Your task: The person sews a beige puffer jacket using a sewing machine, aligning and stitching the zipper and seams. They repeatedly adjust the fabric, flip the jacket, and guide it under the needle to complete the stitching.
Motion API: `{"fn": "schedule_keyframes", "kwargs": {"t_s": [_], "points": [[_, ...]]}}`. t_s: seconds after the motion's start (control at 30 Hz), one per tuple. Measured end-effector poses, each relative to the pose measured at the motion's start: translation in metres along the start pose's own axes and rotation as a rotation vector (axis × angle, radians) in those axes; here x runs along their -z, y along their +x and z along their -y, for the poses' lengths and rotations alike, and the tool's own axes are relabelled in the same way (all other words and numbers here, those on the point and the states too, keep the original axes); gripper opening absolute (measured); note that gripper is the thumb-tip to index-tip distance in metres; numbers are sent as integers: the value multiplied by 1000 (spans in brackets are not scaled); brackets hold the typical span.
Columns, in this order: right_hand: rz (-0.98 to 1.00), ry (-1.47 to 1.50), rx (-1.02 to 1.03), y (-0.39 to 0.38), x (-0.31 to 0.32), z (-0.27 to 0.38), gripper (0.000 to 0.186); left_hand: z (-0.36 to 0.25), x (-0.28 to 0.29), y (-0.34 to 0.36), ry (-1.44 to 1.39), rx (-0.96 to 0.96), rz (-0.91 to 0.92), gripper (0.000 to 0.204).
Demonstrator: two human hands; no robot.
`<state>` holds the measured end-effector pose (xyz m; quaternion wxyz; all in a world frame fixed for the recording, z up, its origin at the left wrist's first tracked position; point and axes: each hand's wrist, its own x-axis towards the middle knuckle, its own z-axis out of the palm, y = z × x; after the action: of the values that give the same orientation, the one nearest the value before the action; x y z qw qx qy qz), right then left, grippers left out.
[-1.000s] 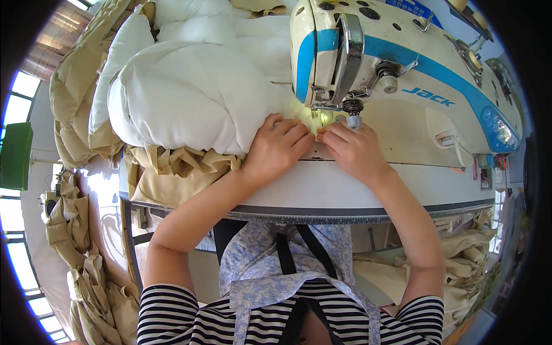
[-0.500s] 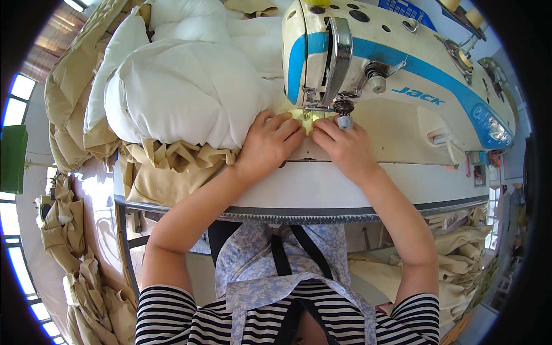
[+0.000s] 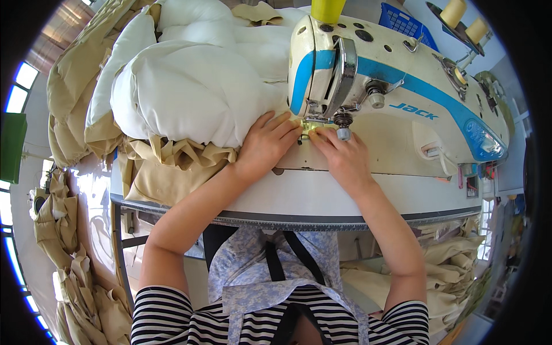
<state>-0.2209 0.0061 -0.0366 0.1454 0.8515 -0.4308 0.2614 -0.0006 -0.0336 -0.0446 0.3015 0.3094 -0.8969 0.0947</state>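
Observation:
A white and blue sewing machine (image 3: 397, 75) stands before me, its needle area lit yellowish. My left hand (image 3: 267, 144) lies just left of the presser foot (image 3: 310, 122), fingers bent over the edge of a puffy white stuffed cloth (image 3: 178, 92). Right of the foot is my right hand (image 3: 345, 154), its thumb and fingertips pressed together close to the needle. Whatever those fingertips pinch is too small and partly hidden. Gathered tan fabric (image 3: 172, 172) hangs from under the white cloth, beside my left wrist.
Tan cloth (image 3: 69, 109) is heaped at the far left, with more piled below the table on both sides. A yellow container (image 3: 328, 8) stands on the machine. Behind are a blue basket (image 3: 405, 26) and thread cones (image 3: 453, 12). A ruler strip (image 3: 299, 222) lines the table's front edge.
The whole view has shifted slightly, showing more of the yellow container. My right fingertips have drawn a little toward me and left, exposing more of the presser foot. My left hand stays by it.

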Motion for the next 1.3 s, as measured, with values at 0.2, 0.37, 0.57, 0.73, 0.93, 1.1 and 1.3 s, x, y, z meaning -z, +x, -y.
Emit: {"fn": "schedule_keyframes", "kwargs": {"t_s": [0.2,0.37,0.57,0.73,0.93,1.1,1.3], "points": [[-19,29,-39,2,0,1,32,12,-8,4,-27,43,50,25],[-18,32,-59,-2,-1,0,30,12,-12,5,-11,52,50,25],[-79,107,-71,-5,-5,-4,27,13,-19,4,21,30,-23,27],[-88,264,-91,-3,14,9,21,-1,31,5,-63,-14,27,33],[-57,858,-352,18,23,92,46,103,195,10,390,309,-375,48],[135,941,-460,94,0,130,59,166,211,-65,-274,1105,185,89],[605,1758,-498,115,-23,180,75,63,218,-147,-446,796,483,115]]}}
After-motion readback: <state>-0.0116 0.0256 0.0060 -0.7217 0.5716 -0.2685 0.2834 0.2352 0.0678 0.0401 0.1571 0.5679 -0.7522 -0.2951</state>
